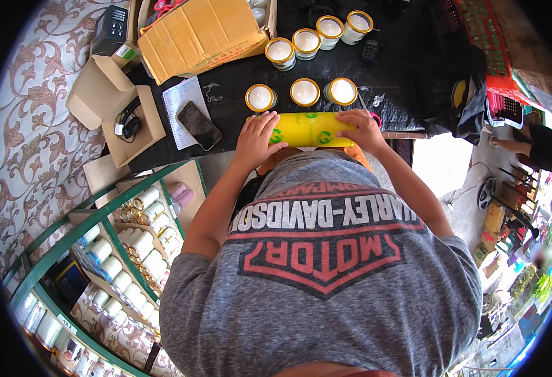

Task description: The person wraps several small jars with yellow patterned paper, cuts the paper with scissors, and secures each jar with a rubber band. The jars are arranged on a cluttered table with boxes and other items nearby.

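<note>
A yellow roll with green printing (307, 130) lies crosswise at the near edge of the black-covered table (238, 78), close against my body. My left hand (257, 139) is closed round its left end, fingers on top and thumb on the near side. Around the right end my right hand (362, 131) grips in the same way. Just beyond the roll stand three white jar candles with gold rims: a left one (260, 97), a middle one (305, 92) and a right one (341, 92). A pink loop handle (376, 119) shows beside my right hand.
Several more jar candles (306, 42) stand farther back. At the left are a phone (199, 125) on a notepad (177, 107), an opened small carton (134, 144) with a black cable, and a large cardboard box (204, 38). Shelves of jars (122, 279) stand lower left.
</note>
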`<action>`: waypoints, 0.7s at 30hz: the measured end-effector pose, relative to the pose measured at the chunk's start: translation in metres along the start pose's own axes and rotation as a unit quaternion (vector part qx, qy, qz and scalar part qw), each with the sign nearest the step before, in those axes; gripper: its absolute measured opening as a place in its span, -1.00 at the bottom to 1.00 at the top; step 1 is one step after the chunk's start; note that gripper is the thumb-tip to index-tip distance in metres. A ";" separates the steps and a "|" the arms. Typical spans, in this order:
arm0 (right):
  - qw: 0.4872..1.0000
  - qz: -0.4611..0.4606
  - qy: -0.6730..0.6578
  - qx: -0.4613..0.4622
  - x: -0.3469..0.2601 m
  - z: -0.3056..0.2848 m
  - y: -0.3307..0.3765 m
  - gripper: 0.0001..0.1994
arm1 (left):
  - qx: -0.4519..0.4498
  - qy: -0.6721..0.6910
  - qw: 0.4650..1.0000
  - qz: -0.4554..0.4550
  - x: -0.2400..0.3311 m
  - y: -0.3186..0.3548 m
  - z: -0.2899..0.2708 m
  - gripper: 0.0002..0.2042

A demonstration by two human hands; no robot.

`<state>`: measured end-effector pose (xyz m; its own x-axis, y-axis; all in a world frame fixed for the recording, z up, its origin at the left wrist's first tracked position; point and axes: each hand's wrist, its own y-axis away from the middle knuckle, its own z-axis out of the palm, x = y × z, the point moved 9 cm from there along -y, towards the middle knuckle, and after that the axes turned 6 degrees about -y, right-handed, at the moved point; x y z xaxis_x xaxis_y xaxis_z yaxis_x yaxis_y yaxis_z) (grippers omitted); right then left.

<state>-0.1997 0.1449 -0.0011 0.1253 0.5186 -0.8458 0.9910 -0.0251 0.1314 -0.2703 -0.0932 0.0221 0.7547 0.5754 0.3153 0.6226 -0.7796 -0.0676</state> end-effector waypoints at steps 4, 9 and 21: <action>0.999 0.003 -0.037 0.004 0.006 0.001 0.003 -0.65 | 0.005 0.021 1.000 -0.005 -0.002 0.004 0.001 -0.34; 0.997 -0.023 -0.053 0.049 0.001 0.000 0.011 -0.75 | 0.006 0.097 0.995 -0.028 -0.003 0.008 -0.002 -0.38; 0.982 -0.173 0.028 -0.065 -0.079 0.048 -0.019 -0.73 | -0.052 0.218 0.966 -0.128 -0.053 0.026 0.011 -0.57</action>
<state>-0.2258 0.0634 0.0381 -0.2234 0.5226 -0.8228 0.9593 0.2677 -0.0905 -0.2919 -0.1420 -0.0068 0.4062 0.6113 0.6792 0.7354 -0.6599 0.1541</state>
